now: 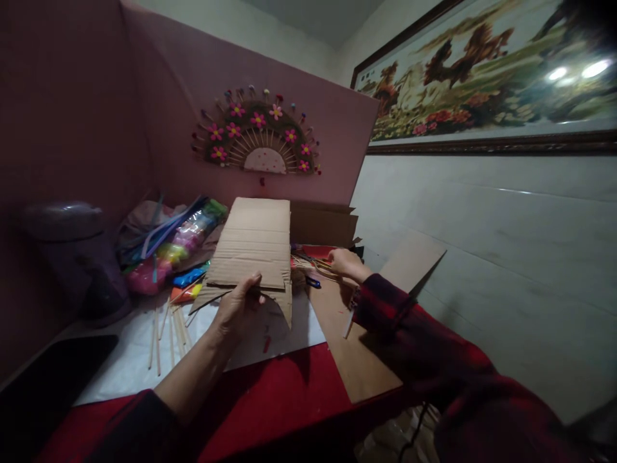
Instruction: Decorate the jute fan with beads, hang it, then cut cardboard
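My left hand [237, 307] grips the near edge of a cut piece of corrugated cardboard [253, 247] and holds it tilted up above the table. My right hand [344, 262] reaches to the right of that cardboard, resting among thin sticks and craft bits [313, 262] by an open cardboard box [322, 224]. Whether it grips anything there is hidden by dim light. Dark red sleeves cover both arms.
A flat brown board [357, 347] lies under my right forearm on the red table [279, 399]. White paper [130, 360] carries several wooden sticks [166, 331]. Bags of coloured material [173, 247] and a dark pot [72, 257] stand left. A stick-and-flower fan [258, 135] hangs on the pink wall.
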`<state>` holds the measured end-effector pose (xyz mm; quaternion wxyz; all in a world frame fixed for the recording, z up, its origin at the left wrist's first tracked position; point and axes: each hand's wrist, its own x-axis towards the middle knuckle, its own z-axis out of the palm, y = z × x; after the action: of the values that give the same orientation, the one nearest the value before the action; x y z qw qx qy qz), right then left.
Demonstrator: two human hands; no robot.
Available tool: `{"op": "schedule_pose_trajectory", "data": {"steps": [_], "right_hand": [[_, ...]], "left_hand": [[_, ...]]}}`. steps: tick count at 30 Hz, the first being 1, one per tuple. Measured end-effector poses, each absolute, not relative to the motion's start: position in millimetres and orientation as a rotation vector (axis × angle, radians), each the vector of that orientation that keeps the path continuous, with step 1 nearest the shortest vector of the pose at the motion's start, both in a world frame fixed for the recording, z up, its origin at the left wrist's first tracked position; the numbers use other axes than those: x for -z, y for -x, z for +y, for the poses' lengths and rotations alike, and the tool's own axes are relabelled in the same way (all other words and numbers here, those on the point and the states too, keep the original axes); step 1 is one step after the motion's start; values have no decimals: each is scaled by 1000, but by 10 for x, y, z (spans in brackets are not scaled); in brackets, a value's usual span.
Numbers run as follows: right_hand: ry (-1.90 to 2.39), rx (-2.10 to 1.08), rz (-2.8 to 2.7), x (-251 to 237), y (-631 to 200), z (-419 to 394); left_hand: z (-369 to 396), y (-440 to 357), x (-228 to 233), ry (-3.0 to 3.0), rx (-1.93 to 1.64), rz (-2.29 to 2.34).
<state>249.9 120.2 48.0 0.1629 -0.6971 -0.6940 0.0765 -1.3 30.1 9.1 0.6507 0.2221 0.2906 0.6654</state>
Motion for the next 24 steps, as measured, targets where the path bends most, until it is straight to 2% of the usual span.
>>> {"op": "schedule_pose_trajectory", "data": {"steps": [7,12,17,24], "right_hand": [[2222,0,-2122,-107,-2440,1552],[2304,-39,-2147,-112,-2473,1702],[2277,-152,-2091,-234,-2503,1691],[2018,-427,-1917,-733,-2663,1315]], "left_hand": [[292,46,-130,-494,-1528,628],[302,70,-134,-500,-1531,630],[329,95,-127,-524,-1536,648],[294,105,-178,-552,-1544,641]]}}
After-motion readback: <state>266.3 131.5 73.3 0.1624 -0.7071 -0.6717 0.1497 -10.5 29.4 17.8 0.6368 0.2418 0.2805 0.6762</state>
